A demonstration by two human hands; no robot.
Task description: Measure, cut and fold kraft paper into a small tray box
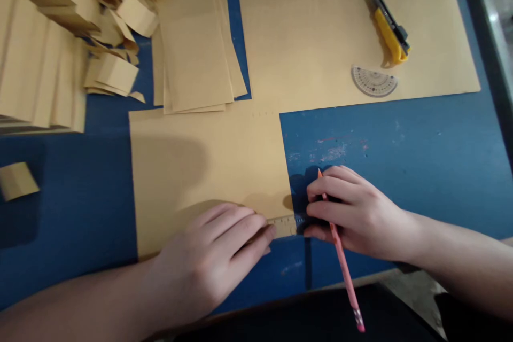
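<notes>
A sheet of brown paper lies in front of me, and a clear ruler runs along its near edge. My left hand is closed over the ruler, fingers together and pressing down near the paper's edge; most of the ruler is hidden under it. Between the fingers of my right hand sits a pink pencil, its tip pointing away from me and its eraser end towards me. The thumb and fingertips of that hand are beside the ruler's right end; whether they touch it I cannot tell.
A larger brown sheet at the back carries a yellow box cutter and a clear protractor. Cut brown sheets are stacked left of it. Folded paper pieces and scraps crowd the blue table's far left.
</notes>
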